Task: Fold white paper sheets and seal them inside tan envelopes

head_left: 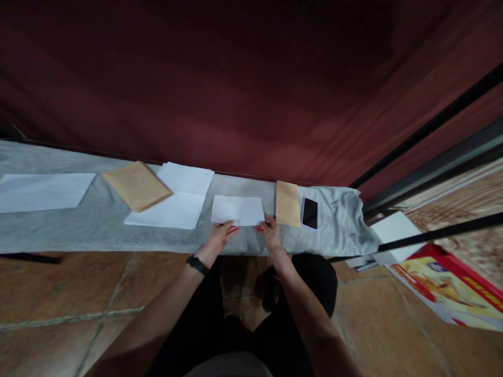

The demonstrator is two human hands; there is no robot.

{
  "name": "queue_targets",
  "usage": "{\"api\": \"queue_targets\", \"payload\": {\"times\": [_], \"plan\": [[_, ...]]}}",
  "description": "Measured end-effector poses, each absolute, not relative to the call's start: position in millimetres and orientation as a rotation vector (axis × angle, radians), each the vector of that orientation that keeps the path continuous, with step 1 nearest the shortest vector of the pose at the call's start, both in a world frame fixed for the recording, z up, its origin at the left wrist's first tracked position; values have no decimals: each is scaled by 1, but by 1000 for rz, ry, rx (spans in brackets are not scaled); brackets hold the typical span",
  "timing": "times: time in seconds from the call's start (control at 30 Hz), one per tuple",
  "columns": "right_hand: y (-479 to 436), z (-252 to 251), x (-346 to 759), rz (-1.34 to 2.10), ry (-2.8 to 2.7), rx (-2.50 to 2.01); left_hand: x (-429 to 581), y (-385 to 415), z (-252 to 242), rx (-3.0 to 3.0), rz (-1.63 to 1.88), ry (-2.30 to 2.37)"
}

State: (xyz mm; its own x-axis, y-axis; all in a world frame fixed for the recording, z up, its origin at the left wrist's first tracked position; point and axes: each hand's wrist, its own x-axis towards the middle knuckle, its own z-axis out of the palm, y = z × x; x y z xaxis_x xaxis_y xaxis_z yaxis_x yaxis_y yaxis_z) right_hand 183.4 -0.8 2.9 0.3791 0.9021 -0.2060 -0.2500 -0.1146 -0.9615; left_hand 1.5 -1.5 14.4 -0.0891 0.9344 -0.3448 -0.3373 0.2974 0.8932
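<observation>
A white sheet of paper [238,209], apparently folded, lies on the grey cloth in front of me. My left hand [222,234] pinches its near left corner, the fingers closed at the edge. At the near right corner, my right hand [270,233] grips the same sheet between thumb and fingers. Just right of it lies a brown paper envelope [288,204], with a smartphone [310,213] beside that. To the left, several brown envelopes [137,186] rest partly on a stack of white paper [175,207].
Grey cloth [98,230] covers the long narrow table, bunched at its right end. Another white sheet [43,192] lies at the far left. A dark red curtain [236,104] hangs behind. Black bars and a red-yellow box [451,283] stand at the right.
</observation>
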Motion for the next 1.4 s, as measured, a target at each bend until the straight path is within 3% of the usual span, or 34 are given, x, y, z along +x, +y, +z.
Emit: {"api": "queue_targets", "payload": {"times": [0.13, 0.27, 0.37, 0.53, 0.77, 1.07, 1.4], "plan": [[-9, -2, 185, 1101, -647, -1317, -5, -38, 8, 767, 1081, 1231], [-17, -5, 187, 1119, -739, -1335, 5, -55, 7, 1499, 1112, 1387], [-23, -1, 193, 888, -1001, -1549, 16, -47, 8, 2044, 931, 1440], [-21, 16, 196, 475, -1500, -1710, 22, -32, 2, 2418, 571, 1523], [1, 6, 178, 445, -2230, -1442, 14, -33, 1, 2617, 460, 1411], [-9, 1, 192, 140, -2501, -1622, 0, -34, 1, 2770, 366, 1343], [-7, -1, 189, 149, -2454, -1736, -11, -38, 5, 2786, 308, 1320]]}}
